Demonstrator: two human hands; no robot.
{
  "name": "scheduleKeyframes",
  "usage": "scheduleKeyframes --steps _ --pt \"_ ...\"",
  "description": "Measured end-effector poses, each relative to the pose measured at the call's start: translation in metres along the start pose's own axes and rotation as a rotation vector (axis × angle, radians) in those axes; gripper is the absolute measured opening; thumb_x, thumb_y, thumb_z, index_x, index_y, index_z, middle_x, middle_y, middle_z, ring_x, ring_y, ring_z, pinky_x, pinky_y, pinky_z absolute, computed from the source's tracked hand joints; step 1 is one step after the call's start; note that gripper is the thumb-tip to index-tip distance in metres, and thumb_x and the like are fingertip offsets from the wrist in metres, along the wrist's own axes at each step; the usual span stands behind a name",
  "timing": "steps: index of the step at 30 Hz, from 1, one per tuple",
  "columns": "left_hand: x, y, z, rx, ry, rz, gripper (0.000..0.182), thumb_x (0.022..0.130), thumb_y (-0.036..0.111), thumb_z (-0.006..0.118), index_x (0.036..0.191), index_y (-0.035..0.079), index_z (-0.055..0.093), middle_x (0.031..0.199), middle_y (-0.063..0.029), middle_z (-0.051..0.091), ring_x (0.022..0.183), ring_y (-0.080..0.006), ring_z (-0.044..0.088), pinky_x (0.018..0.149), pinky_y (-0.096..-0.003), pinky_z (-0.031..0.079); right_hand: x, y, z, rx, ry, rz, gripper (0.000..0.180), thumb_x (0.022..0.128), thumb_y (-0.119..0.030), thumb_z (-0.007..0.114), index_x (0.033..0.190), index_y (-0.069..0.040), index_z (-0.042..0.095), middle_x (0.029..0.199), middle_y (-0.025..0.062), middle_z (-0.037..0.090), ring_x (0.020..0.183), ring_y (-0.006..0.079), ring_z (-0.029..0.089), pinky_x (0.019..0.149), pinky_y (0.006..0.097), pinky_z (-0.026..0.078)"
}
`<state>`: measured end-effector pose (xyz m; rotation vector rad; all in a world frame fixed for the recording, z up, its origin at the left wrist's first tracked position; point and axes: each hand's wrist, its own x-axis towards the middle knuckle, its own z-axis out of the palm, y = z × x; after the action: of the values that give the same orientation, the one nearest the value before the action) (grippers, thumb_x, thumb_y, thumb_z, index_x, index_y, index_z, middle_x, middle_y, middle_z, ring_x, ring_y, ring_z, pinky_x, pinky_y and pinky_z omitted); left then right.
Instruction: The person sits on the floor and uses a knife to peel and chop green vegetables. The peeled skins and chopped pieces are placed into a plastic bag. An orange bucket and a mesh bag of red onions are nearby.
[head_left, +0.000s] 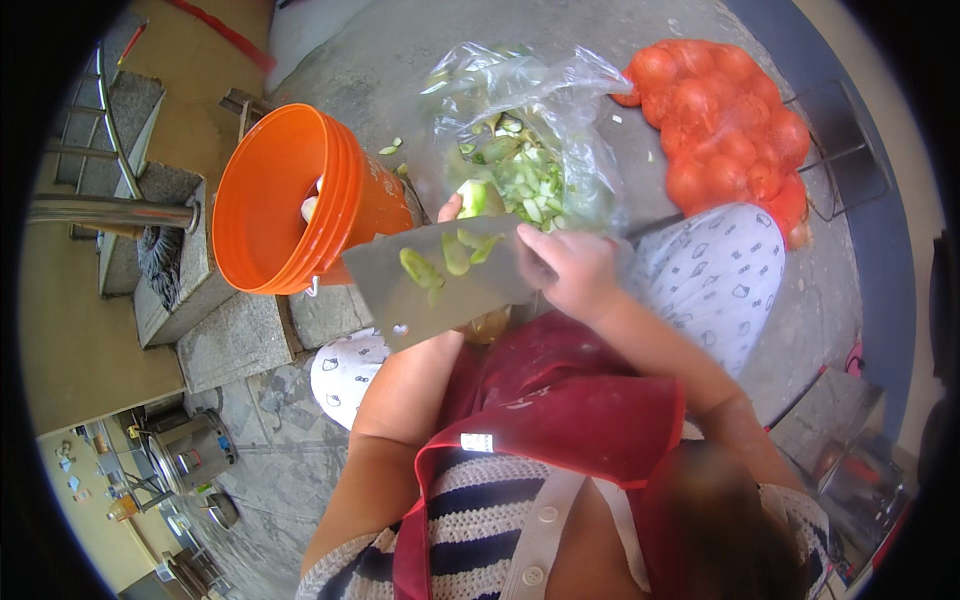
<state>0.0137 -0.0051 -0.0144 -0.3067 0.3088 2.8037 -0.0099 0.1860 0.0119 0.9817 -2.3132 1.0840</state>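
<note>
My right hand (574, 266) grips a broad-bladed cleaver (375, 277) at its handle end. The blade lies flat to the view, with several green peelings (422, 270) stuck to it. Behind the blade, most of my left hand (450, 208) is hidden; its visible fingertips hold a partly peeled, pale green vegetable (474, 199). Just beyond sits a clear plastic bag (592, 161), its mouth spread, holding green and white peelings (534, 180). A brownish, rounded item (487, 327) shows partly below the blade, too covered to identify.
An orange plastic bucket (259, 202) tilts at the left with a few white pieces (309, 208) inside. At the right rests a red mesh sack of onions (720, 127), beside a metal-framed item (844, 142). Stone steps (232, 352) edge the left side. Scraps (391, 147) lie on the concrete floor.
</note>
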Motion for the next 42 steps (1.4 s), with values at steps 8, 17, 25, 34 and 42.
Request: scheduleKeyframes --steps 8,17,25,34,42 --pt "0.005 -0.011 0.012 0.216 0.303 0.323 0.035 0.099 0.036 0.049 0.121 0.010 0.056 0.113 -0.0085 0.062 0.106 -0.0243 0.059 0.094 -0.0433 0.049 -0.012 0.046 0.019 0.011 -0.041 0.209 0.031 0.073 -0.006 0.066 0.103 -0.011 0.067 0.087 0.0089 0.071 0.078 0.0300 0.067 0.067 0.0402 0.053" --pt "0.007 -0.010 0.036 0.158 0.217 0.169 0.044 0.094 0.043 0.054 0.119 0.007 0.058 0.107 -0.0123 0.064 0.099 -0.0299 0.062 0.087 -0.0432 0.055 -0.014 0.067 0.018 -0.042 -0.230 0.670 0.020 0.085 -0.020 0.064 0.104 -0.016 0.069 0.090 0.0151 0.069 0.079 0.0373 0.066 0.071 0.0452 0.052" --pt "0.009 0.000 0.002 -0.980 0.056 -0.149 0.046 0.096 0.045 0.050 0.128 0.012 0.055 0.125 -0.0097 0.056 0.115 -0.0245 0.055 0.094 -0.0444 0.050 0.006 0.013 0.001 0.123 -0.019 0.227 0.025 0.081 -0.007 0.070 0.107 -0.007 0.069 0.093 0.0154 0.070 0.076 0.0321 0.069 0.066 0.0339 0.054" --pt "0.005 -0.003 0.027 0.236 -0.144 -0.035 0.057 0.097 0.050 0.044 0.129 0.004 0.052 0.117 -0.0175 0.062 0.099 -0.0308 0.062 0.080 -0.0408 0.053 -0.008 0.062 0.012 -0.109 -0.328 0.749 0.023 0.085 -0.023 0.063 0.104 -0.011 0.066 0.086 0.0164 0.069 0.081 0.0391 0.065 0.071 0.0471 0.051" --pt "0.018 -0.009 0.017 0.191 0.163 0.186 0.055 0.100 0.049 0.042 0.130 0.005 0.051 0.121 -0.0146 0.059 0.106 -0.0267 0.059 0.091 -0.0378 0.049 0.003 0.023 -0.009 0.161 -0.066 0.409 0.029 0.081 -0.012 0.069 0.110 -0.007 0.068 0.097 0.0181 0.070 0.087 0.0337 0.069 0.073 0.0368 0.054"
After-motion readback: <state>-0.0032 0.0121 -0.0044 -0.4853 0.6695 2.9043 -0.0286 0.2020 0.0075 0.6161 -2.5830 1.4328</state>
